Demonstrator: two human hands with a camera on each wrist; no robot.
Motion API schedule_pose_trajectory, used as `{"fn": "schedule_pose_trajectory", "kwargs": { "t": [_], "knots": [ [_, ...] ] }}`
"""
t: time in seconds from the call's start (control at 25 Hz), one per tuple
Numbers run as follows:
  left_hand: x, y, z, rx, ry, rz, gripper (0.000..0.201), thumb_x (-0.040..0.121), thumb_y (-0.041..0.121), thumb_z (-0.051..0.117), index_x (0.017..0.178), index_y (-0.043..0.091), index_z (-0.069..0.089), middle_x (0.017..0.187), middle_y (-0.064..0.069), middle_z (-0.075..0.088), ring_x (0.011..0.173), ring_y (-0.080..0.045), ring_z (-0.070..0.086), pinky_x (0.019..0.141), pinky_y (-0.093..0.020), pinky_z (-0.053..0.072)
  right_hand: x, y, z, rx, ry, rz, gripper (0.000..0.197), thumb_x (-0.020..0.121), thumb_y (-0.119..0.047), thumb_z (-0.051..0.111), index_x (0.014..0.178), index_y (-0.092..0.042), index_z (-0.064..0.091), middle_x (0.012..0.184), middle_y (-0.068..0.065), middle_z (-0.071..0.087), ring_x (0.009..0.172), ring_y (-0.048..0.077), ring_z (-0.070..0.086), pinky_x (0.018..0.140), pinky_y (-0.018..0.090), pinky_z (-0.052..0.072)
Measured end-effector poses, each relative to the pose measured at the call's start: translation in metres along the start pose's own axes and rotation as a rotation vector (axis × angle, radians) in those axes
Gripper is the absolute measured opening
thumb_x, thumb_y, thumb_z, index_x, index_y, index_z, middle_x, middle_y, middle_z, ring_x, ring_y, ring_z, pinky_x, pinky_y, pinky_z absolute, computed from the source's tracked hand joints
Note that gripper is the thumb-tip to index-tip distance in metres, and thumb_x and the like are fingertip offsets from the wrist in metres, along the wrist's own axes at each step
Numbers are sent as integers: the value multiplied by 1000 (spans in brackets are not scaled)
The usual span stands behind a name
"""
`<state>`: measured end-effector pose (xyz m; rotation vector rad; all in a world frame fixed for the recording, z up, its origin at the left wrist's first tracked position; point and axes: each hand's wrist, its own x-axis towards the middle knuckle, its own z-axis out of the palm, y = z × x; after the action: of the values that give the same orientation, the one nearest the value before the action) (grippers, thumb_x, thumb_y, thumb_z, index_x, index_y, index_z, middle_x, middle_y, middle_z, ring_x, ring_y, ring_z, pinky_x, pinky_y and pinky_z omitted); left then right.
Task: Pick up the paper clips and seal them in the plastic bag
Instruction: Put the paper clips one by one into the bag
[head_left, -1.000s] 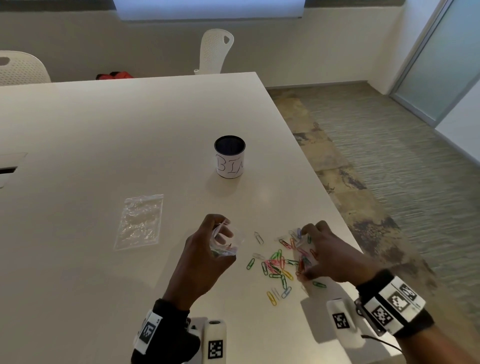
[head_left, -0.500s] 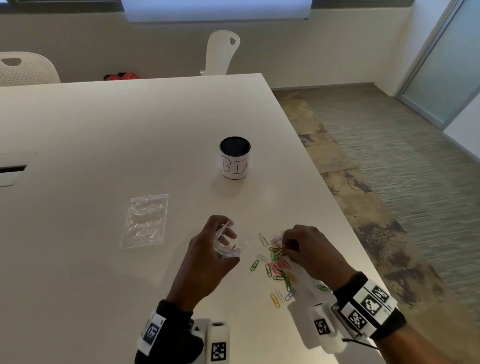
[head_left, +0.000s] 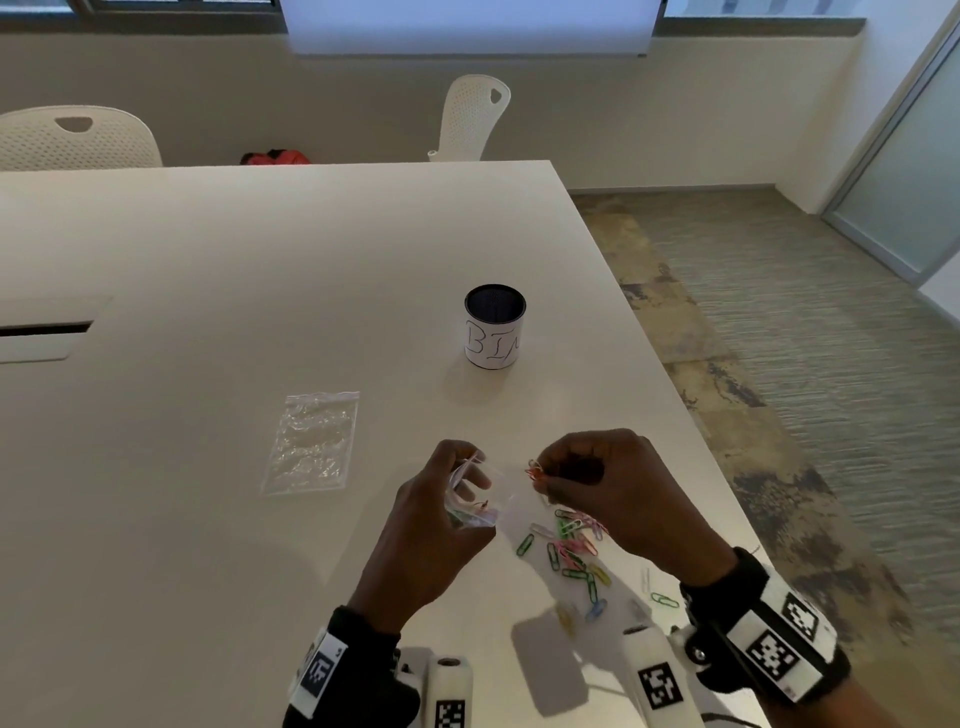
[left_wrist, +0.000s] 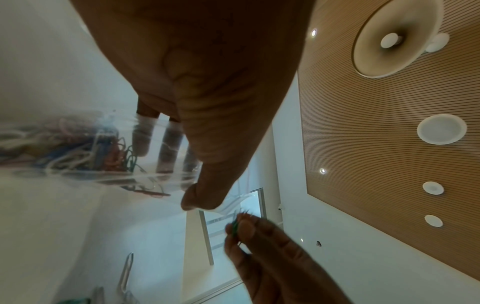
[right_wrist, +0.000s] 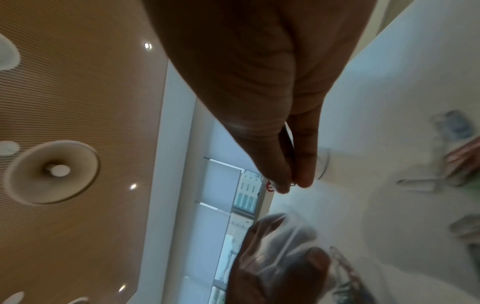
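My left hand (head_left: 447, 499) holds a small clear plastic bag (head_left: 470, 501) with its mouth held open; several coloured paper clips lie inside the bag (left_wrist: 85, 152). My right hand (head_left: 576, 478) pinches a few paper clips (head_left: 535, 472), red among them, just right of the bag's mouth and above the table. The pinch shows in the right wrist view (right_wrist: 291, 181), with the bag (right_wrist: 275, 242) below it. A loose pile of coloured paper clips (head_left: 574, 553) lies on the white table (head_left: 260, 260) under my right hand.
A second, flat clear plastic bag (head_left: 311, 441) lies to the left of my hands. A dark cup with a white label (head_left: 494, 326) stands farther back. The table's right edge (head_left: 675, 389) runs close to the pile. White chairs stand behind the table.
My right hand has lifted off the pile with clips pinched in it and moved left and up toward the bag's mouth. The left hand keeps holding the bag.
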<state>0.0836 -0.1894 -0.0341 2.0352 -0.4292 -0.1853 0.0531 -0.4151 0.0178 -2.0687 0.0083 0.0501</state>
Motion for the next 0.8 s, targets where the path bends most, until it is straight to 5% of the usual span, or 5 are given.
{"fn": "schedule_pose_trajectory", "kwargs": {
  "t": [0.24, 0.36, 0.56, 0.68, 0.8],
  "knots": [
    [0, -1, -3, 21, 5, -4, 53, 83, 20, 84, 123, 30, 49, 105, 15, 67, 96, -10, 69, 75, -18, 61, 9, -36, 24, -183, -91, -226, 10, 89, -19, 79, 98, -22, 79, 87, -7, 78, 81, 6, 75, 81, 24, 62],
    [-1, 0, -4, -3, 8, -11, 55, 82, 18, 85, 123, 26, 50, 104, 10, 69, 91, -11, 72, 71, -15, 59, 12, -40, 24, -199, -127, -236, 21, 87, -17, 81, 107, -24, 78, 94, -9, 79, 85, -1, 75, 84, 22, 62],
    [-2, 2, -4, -9, 19, -10, 52, 82, 16, 85, 120, 29, 52, 105, 13, 68, 96, -9, 67, 72, -13, 57, 13, -44, 10, -194, -14, -238, 12, 88, -11, 79, 97, -19, 81, 83, -10, 79, 77, 0, 74, 78, 15, 59],
    [-3, 2, -4, -19, 38, -2, 49, 82, 18, 83, 118, 31, 53, 102, 15, 68, 95, -9, 66, 71, -16, 57, 17, -26, -7, -278, 43, -170, 13, 87, -13, 81, 98, -20, 80, 83, -10, 78, 75, -1, 73, 79, 15, 60],
    [-4, 1, -5, -24, 44, -3, 49, 83, 16, 82, 118, 32, 53, 101, 14, 68, 96, -10, 66, 72, -21, 60, 20, 8, -24, -467, -114, 26, 35, 84, -28, 84, 117, -22, 73, 103, -8, 73, 87, 1, 69, 86, 26, 61]
  ]
}}
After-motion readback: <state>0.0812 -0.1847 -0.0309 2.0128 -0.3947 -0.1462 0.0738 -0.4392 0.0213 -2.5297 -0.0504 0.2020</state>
